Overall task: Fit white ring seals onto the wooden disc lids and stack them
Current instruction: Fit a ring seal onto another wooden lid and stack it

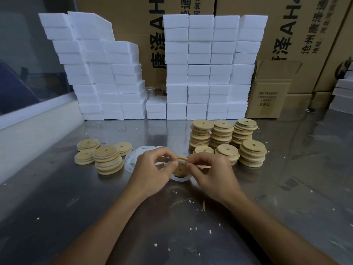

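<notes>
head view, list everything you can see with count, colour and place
wooden disc lid: one, tan, held between both hands at centre
white ring seal: one, being worked onto that lid
loose ring seals: small pile, white, left of the hands
sealed lid stacks: four low stacks, tan with white edges, left
bare lid stacks: six stacks, tan, right
foam blocks: many, white, stacked behind
cardboard cartons: several, brown, rear
metal table: one, grey
hands: left and right, both pinching lid and seal
</notes>
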{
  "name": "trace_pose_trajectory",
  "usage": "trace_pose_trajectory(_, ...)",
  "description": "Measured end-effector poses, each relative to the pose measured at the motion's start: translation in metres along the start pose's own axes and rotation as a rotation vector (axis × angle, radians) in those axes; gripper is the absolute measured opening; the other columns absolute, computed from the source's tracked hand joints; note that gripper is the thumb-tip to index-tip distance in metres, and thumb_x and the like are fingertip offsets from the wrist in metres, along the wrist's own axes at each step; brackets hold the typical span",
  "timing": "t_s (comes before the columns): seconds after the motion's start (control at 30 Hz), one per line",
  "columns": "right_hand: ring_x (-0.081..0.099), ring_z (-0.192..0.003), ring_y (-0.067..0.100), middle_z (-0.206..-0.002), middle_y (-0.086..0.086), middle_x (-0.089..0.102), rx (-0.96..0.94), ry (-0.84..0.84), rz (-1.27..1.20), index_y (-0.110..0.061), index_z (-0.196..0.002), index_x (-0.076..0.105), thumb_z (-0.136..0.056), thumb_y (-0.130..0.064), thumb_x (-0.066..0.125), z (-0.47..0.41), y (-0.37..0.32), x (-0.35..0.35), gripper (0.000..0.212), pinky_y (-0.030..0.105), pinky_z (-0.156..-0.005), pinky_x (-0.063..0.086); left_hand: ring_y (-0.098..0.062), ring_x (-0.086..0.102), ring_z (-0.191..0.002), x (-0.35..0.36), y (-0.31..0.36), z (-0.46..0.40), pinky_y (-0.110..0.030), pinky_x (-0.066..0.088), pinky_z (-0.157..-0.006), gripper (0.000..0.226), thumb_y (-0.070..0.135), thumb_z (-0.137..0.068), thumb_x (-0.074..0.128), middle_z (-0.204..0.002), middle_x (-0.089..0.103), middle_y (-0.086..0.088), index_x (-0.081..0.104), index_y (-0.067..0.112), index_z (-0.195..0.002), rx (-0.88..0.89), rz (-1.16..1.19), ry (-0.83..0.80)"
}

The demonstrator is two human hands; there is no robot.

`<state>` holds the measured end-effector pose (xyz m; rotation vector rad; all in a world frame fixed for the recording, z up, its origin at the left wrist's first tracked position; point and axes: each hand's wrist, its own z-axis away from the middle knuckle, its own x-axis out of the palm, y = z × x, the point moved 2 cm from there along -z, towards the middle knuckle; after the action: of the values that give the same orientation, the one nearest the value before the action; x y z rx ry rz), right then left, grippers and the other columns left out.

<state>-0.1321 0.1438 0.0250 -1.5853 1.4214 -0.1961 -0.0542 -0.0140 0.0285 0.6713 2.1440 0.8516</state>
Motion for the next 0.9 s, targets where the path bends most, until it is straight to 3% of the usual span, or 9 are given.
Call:
trace_pose_trajectory(0.2,0.069,-0.086,0.005,-0.091,-0.009,0.073,-0.154,0.051,0.040,-0.014,-0.095,0.076,-0.087,-0.012,0.073,0.001,-0.007,0.000,0.008,0.030,-0.074,0.058,-0.004,0.067,-0.079,0.001,0.008,-0.001,-0.015,0.052,-0.072,0.028,0.006,-0.080,0.076,-0.077,0.069,0.018,0.068,0.032,-0.070,0.035,-0.022,0.080)
trace_pose_trajectory(0.4,0.070,-0.073,0.006,-0.079,-0.006,0.072,-0.023,0.159,-0.153,-0.011,-0.086,0.071,-0.087,-0.014,0.074,-0.003,-0.003,0.000,0.005,0.024,-0.068,0.057,-0.007,0.070,-0.073,-0.001,0.014,0.000,-0.030,0.057,-0.072,0.027,0.001,-0.078,0.076,-0.077,0.073,0.009,0.069,0.025,-0.069,-0.066,0.166,0.178)
trace_pose_trajectory(0.5,0.069,-0.064,0.008,-0.074,-0.003,0.071,0.043,0.162,-0.281,-0.010,-0.083,0.070,-0.086,-0.010,0.074,-0.005,-0.004,0.000,0.005,0.021,-0.059,0.054,-0.009,0.070,-0.070,-0.004,0.016,-0.001,-0.028,0.057,-0.067,0.025,0.000,-0.079,0.075,-0.075,0.074,0.005,0.069,0.022,-0.070,-0.120,0.257,0.202)
trace_pose_trajectory(0.63,0.067,-0.064,0.006,-0.071,-0.003,0.073,0.085,0.162,-0.371,-0.015,-0.079,0.072,-0.084,-0.006,0.075,-0.008,-0.006,-0.003,0.011,0.018,-0.062,0.052,-0.007,0.069,-0.068,-0.001,0.016,0.000,-0.030,0.059,-0.060,0.017,0.000,-0.082,0.073,-0.072,0.074,0.005,0.069,0.014,-0.073,-0.243,0.412,0.201)
trace_pose_trajectory(0.9,0.069,-0.068,0.007,-0.074,-0.001,0.074,0.063,0.134,-0.410,-0.010,-0.081,0.073,-0.083,-0.007,0.076,-0.009,-0.008,-0.009,0.005,0.019,-0.065,0.055,-0.030,0.070,-0.089,-0.001,0.018,0.000,-0.046,0.061,-0.074,0.023,-0.001,-0.082,0.070,-0.079,0.073,-0.007,0.070,0.016,-0.067,-0.359,0.629,0.221)
